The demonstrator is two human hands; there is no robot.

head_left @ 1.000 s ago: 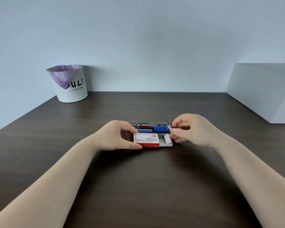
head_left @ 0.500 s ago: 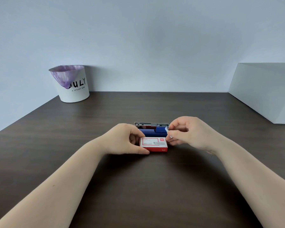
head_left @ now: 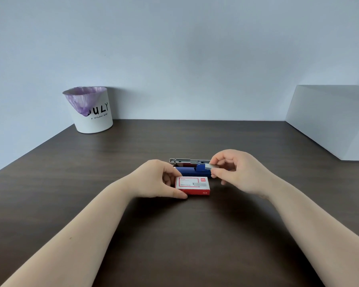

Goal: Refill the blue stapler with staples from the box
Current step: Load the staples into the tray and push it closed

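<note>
The left hand [head_left: 160, 179] grips the left end of the small red-and-white cardboard staple box [head_left: 192, 185] on the dark wooden bench [head_left: 174, 245]. The right hand [head_left: 238, 172] pinches a grey metal strip of staples [head_left: 210, 166]. Between the hands, just behind the box, lies the blue plastic stapler [head_left: 192, 169], opened.

Head-worn view, forward-down over table [head_left: 91, 204]

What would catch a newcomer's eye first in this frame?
Mid-table, the right hand pinches a grey strip of staples just above the opened blue stapler. In front of it the left hand steadies the red and white box. A white bin with a purple liner stands at the far left.
</note>
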